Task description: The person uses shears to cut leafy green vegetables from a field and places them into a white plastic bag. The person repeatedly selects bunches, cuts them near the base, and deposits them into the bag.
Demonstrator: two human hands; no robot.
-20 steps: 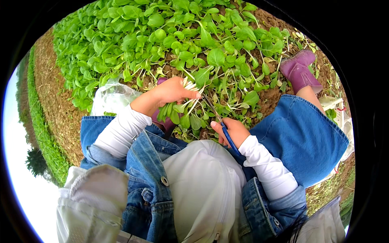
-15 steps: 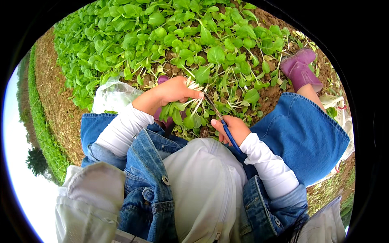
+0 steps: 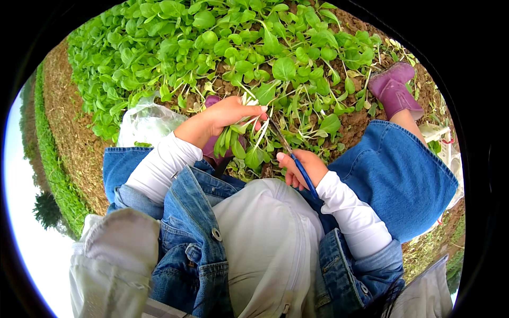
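Observation:
My left hand is closed round a bunch of leafy greens, with white stems showing above the fingers and leaves hanging below. My right hand grips scissors with blue handles, their metal blades pointing up and left to the stems beside my left thumb. Whether the blades touch a stem I cannot tell. Behind both hands grows a bed of green plants in brown soil.
A clear plastic bag lies left of my left hand. My purple boot is at the right, another partly hidden behind my left hand. A white object stands beside my right leg. A grass strip runs along the far left.
My left hand with the greens has shifted a little, and more of its fingers show below the stems. My right hand and the scissors have barely moved.

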